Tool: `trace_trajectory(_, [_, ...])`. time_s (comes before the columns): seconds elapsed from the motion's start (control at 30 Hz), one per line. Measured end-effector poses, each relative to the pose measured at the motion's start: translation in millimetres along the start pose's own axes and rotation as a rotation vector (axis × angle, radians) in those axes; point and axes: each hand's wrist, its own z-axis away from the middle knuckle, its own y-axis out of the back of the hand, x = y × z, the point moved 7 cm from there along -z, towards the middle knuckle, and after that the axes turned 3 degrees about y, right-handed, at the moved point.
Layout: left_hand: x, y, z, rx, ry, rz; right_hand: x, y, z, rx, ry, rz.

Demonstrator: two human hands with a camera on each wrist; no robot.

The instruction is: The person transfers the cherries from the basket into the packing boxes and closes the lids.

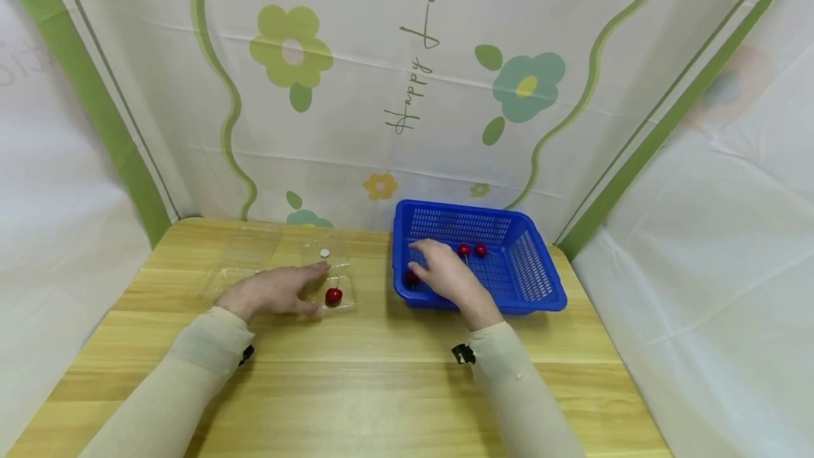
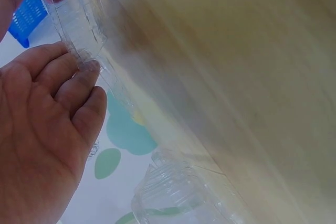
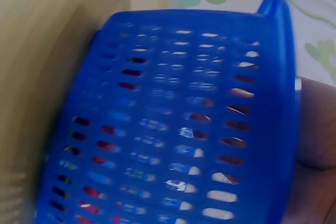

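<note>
My left hand (image 1: 280,292) is at a small clear plastic box (image 1: 343,301) whose lid is folded back. Its thumb and fingers are spread along the box, fingertips right at the plastic edge in the left wrist view. Inside the box lies a red cherry (image 1: 333,296) with a stem. My right hand (image 1: 445,274) reaches over the near left side of a blue basket (image 1: 540,295), thumb and fingers apart. Below it, one dark red cherry (image 1: 412,277) shows near the basket's left wall. Two more cherries, one a red cherry (image 1: 464,249), lie farther right in the basket.
Another clear plastic box (image 1: 229,274) stands open at the left, partly behind my left hand. The wooden table (image 1: 356,387) ends at a white printed curtain (image 1: 381,90), with more curtain on both sides.
</note>
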Motion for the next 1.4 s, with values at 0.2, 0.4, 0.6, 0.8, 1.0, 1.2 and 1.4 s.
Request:
trace_trajectory(0.2, [5.5,0.7,2.8,0.007,0.021,-0.032,10.3,-9.8,-3.7,-0.051,-0.028,0.012])
trace_trajectory(0.4, [3.5,-0.7,1.7,0.007,0.024,-0.025,14.1,-15.5,-8.3,-0.09,-0.022,0.017])
trace_trajectory(0.6, [3.9,-0.3,1.8,0.01,0.019,-0.03,16.7,-22.1,-13.4,-0.156,-0.028,0.027])
trace_trajectory(0.8, [3.9,-0.4,1.2,0.011,0.014,-0.032,15.7,-28.0,-16.5,-0.221,-0.042,0.053])
trace_trajectory(1.0, [4.0,0.1,2.0,0.007,0.019,-0.03,17.9,-32.9,-21.3,-0.244,-0.005,0.075])
trace_trajectory(1.2, [2.2,-0.5,2.8,0.003,0.033,-0.024,18.9,-29.8,-20.5,-0.228,0.0,0.049])
trace_trajectory(1.4, [2.6,-1.5,2.7,0.0,0.037,-0.015,16.8,-20.6,-17.7,-0.171,0.01,0.029])
